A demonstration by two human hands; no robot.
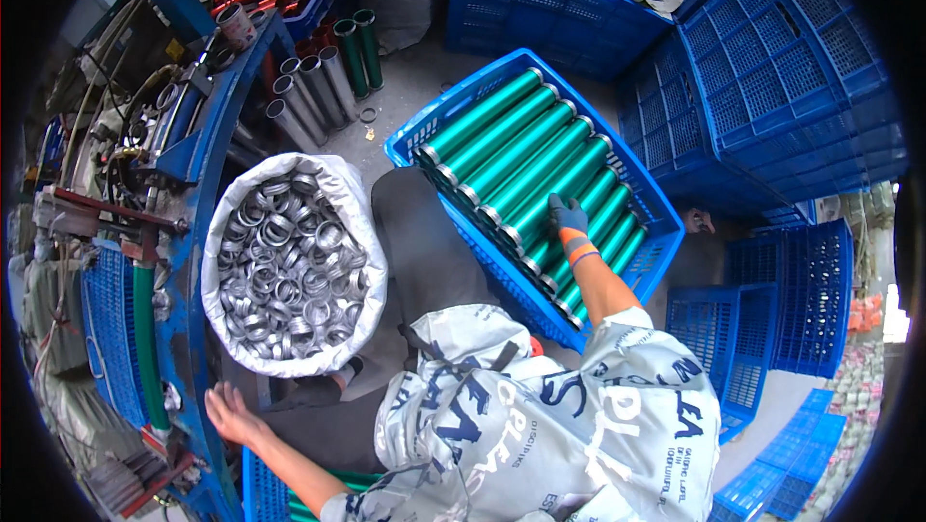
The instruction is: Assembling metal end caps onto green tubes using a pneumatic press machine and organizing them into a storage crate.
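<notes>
Green tubes (pixel 526 160) fill blue crate (pixel 644 276); gloved right hand (pixel 567 216) touches one.

A sack (pixel 289 261) of metal rings (pixel 285 271) is set left of the crate (pixel 656 204), in which tubes (pixel 521 155) are laid side by side (more crates (pixel 772 88) are stacked right). A machine (pixel 145 233) is placed further left.

We cannot see the lower rollers in the blue crate (pixel 648 196) at frame centre, since the gloved right hand (pixel 567 216) and forearm cover parts of the green cylinders (pixel 526 160). The patterned shirt (pixel 555 425) hides the person's lap and the crate's near corner. At the lower left, another green tube (pixel 318 505) is cut off by the bottom edge, and the fisheye rim blacks out every corner.
</notes>
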